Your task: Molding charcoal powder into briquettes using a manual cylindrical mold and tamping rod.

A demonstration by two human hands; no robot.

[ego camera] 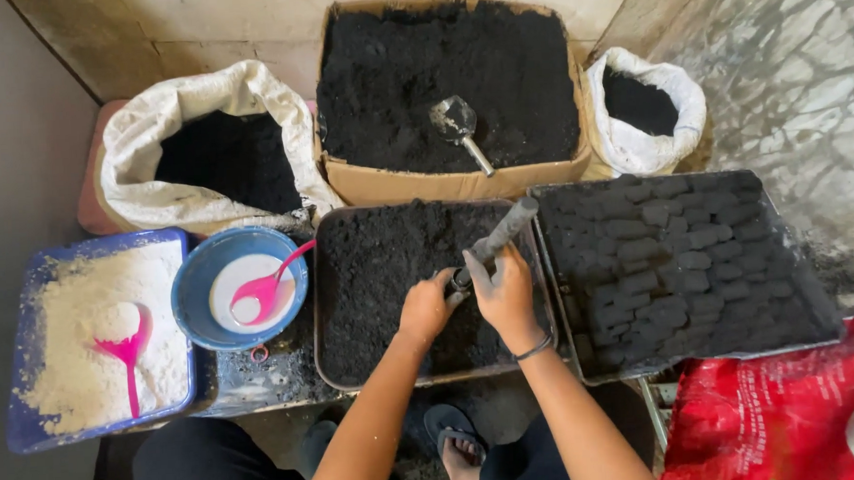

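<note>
I see both hands meeting over the middle tray (329,302) of black powder. My right hand (508,292) grasps the grey metal tube (497,239), slanted up and away, probably to keep its lower end in the powder. My left hand (426,308) is clenched around that lower end, steadying it. Right of the tray, black pressed blocks (677,258) fill another tray; left, a blue bowl (198,279).
</note>
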